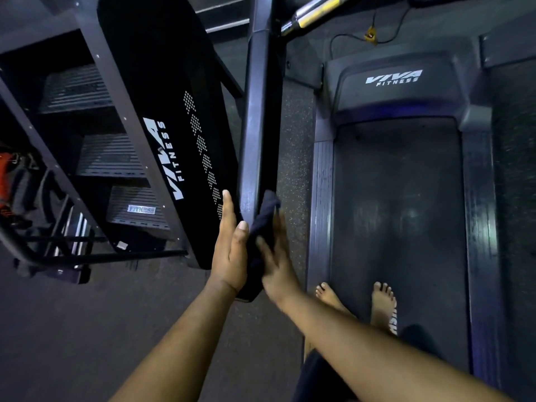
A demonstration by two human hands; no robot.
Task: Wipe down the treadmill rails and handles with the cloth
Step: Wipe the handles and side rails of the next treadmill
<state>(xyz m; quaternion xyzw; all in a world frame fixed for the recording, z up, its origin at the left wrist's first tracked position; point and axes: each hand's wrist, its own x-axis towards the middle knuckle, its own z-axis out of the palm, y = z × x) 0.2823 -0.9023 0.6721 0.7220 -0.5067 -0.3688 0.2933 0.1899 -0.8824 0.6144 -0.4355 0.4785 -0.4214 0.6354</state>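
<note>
A dark cloth [262,224] is draped over the near end of the treadmill's left handrail [259,134], a thick dark bar running away from me. My left hand [229,250] lies flat against the rail's left side, fingers straight, thumb touching the cloth. My right hand [274,256] presses the cloth against the rail's right side with spread fingers; it is blurred. The rail's end is hidden under the cloth and my hands.
I stand barefoot [383,306] on the treadmill belt [397,198], with the motor cover [394,79] ahead. A stair-climber machine [162,126] stands close on the left. A yellow-and-chrome bar [313,13] crosses at the top. A cable [371,33] lies on the floor beyond.
</note>
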